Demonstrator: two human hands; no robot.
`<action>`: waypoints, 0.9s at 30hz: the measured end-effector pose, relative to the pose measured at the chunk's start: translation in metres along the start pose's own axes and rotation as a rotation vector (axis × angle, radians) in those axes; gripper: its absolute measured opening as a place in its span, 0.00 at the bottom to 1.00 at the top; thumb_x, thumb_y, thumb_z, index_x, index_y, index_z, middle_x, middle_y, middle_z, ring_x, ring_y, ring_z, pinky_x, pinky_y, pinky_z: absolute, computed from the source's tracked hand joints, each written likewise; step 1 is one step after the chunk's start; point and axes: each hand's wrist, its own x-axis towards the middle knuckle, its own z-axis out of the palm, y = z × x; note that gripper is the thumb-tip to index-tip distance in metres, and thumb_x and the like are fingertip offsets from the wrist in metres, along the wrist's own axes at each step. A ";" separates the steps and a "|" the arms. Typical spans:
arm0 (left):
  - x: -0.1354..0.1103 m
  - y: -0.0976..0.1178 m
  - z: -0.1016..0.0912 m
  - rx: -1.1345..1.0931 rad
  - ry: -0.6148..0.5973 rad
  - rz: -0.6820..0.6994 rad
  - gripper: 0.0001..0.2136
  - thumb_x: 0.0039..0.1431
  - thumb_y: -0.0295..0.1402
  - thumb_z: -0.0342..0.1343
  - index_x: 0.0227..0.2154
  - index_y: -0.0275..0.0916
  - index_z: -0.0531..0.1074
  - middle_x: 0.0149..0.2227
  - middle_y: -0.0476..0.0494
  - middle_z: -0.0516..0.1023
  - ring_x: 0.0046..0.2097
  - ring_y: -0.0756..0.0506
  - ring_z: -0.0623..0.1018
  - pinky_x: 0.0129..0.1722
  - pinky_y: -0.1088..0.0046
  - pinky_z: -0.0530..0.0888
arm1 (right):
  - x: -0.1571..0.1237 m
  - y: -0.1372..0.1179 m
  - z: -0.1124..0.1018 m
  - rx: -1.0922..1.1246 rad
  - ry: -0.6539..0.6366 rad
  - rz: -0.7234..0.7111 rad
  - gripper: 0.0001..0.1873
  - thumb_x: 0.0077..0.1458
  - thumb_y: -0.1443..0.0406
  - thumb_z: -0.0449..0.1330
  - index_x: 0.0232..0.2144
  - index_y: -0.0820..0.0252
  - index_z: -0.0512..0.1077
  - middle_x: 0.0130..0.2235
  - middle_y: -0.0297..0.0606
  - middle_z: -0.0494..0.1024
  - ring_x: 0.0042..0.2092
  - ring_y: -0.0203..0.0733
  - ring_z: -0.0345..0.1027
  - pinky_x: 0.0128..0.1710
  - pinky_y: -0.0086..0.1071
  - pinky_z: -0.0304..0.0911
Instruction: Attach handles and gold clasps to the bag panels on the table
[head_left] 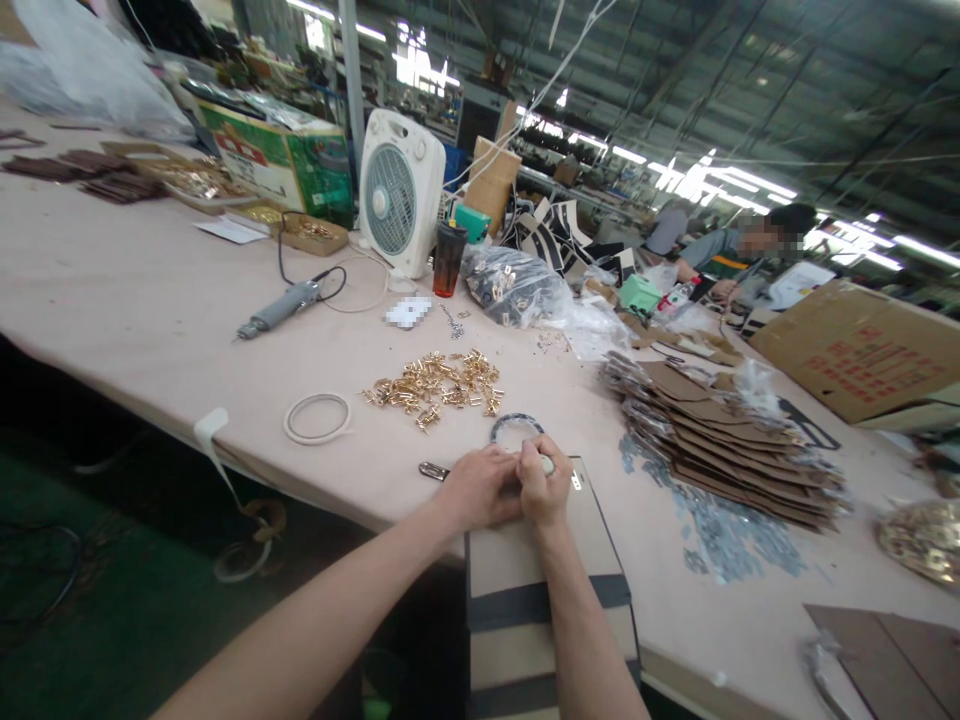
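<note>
A beige panel with black bands point(510, 555) lies at the table's front edge and hangs down over it. My left hand point(482, 487) rests on its upper end with bent fingers; whatever is under the fingertips is hidden. Right beside it, my right hand point(545, 485) is closed in a fist around a tool, of which only a pale rounded end point(548, 465) shows. A small gold metal plate point(576, 480) sits at the panel's top right corner. Just left of my left hand lies a small black-and-silver tool point(433, 470). Behind my hands is a dark ring-shaped roll point(517, 420).
Gold fittings point(442, 382) lie heaped beyond my hands, near a white tape roll point(317, 418). An electric screwdriver point(281, 308), a fan point(397, 195) and a dark drink cup point(448, 262) stand further back. Stacked brown panels point(720, 440) are at right; a co-worker point(739, 245) sits behind.
</note>
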 end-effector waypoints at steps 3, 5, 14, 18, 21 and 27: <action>-0.001 0.002 -0.002 0.022 0.007 -0.040 0.15 0.59 0.41 0.64 0.47 0.45 0.73 0.45 0.45 0.81 0.49 0.39 0.77 0.49 0.63 0.75 | 0.008 -0.002 -0.001 0.098 0.026 0.089 0.21 0.66 0.57 0.59 0.21 0.57 0.64 0.20 0.27 0.62 0.22 0.33 0.55 0.22 0.29 0.53; -0.001 0.003 -0.003 0.041 0.007 -0.044 0.18 0.60 0.45 0.64 0.49 0.46 0.72 0.47 0.45 0.81 0.50 0.39 0.77 0.51 0.62 0.74 | 0.014 -0.004 -0.008 0.287 0.092 0.170 0.21 0.66 0.56 0.58 0.22 0.56 0.63 0.18 0.24 0.58 0.19 0.31 0.50 0.18 0.26 0.48; 0.000 0.002 -0.001 0.037 0.018 -0.001 0.20 0.59 0.48 0.65 0.51 0.47 0.75 0.56 0.47 0.80 0.53 0.39 0.77 0.57 0.60 0.73 | 0.037 -0.004 -0.006 0.414 0.007 0.287 0.23 0.63 0.52 0.62 0.23 0.58 0.63 0.16 0.22 0.57 0.16 0.28 0.49 0.14 0.23 0.44; 0.001 0.003 0.000 0.050 0.021 -0.023 0.17 0.57 0.46 0.66 0.47 0.47 0.77 0.52 0.48 0.82 0.51 0.38 0.77 0.52 0.61 0.76 | 0.030 -0.002 0.003 0.310 -0.048 0.271 0.24 0.64 0.52 0.62 0.21 0.58 0.63 0.16 0.23 0.58 0.18 0.29 0.50 0.16 0.24 0.48; 0.001 0.004 0.001 0.055 0.027 -0.032 0.15 0.57 0.45 0.65 0.46 0.47 0.77 0.49 0.48 0.83 0.49 0.39 0.77 0.50 0.62 0.76 | 0.021 0.000 0.001 0.295 -0.044 0.243 0.24 0.65 0.53 0.60 0.20 0.57 0.63 0.17 0.24 0.58 0.17 0.30 0.50 0.16 0.25 0.48; 0.001 0.006 0.001 0.035 0.044 -0.029 0.14 0.59 0.44 0.64 0.46 0.47 0.76 0.49 0.46 0.82 0.50 0.40 0.78 0.53 0.62 0.74 | 0.021 -0.020 -0.010 0.404 0.013 0.105 0.23 0.65 0.57 0.60 0.21 0.57 0.61 0.17 0.24 0.59 0.17 0.30 0.50 0.16 0.25 0.46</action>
